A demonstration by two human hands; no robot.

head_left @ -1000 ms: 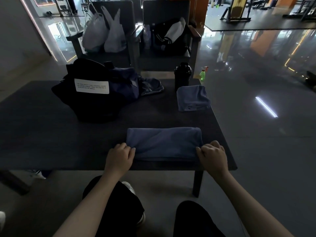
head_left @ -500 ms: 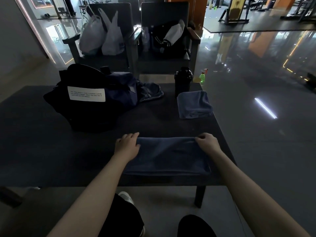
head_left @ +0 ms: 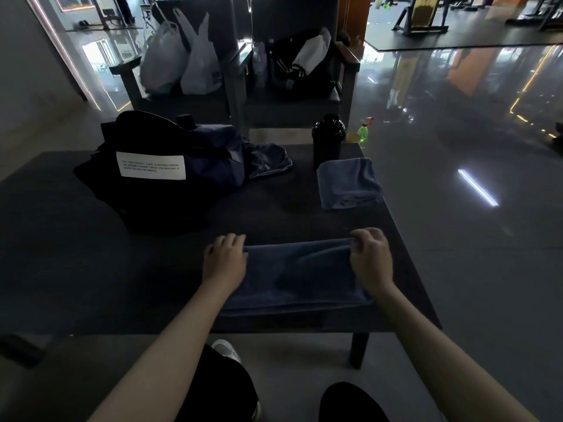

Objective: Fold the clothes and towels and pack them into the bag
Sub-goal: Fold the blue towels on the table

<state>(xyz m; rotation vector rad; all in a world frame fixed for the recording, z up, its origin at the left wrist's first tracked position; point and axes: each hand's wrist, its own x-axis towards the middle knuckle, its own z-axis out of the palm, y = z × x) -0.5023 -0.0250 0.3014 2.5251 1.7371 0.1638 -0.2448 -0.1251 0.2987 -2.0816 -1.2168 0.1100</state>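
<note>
**Near edge brought over to the far edge: the towel is now doubled**

A second ago both hands gripped the near corners of the dark blue towel (head_left: 298, 275) at the front of the tabletop (head_left: 76, 254). They have since carried that edge away from the person and laid it on the far edge, so the towel lies as a narrower, thicker band. The left hand (head_left: 225, 260) sits with curled fingers on the far left corner. The right hand (head_left: 370, 257) pinches the far right corner, slightly raised. This fold looks almost complete, probably needing only release and smoothing. A second folded towel (head_left: 347, 182) waits near the bottle (head_left: 328, 138), and neither towel is in the bag (head_left: 170, 178) yet.
</note>
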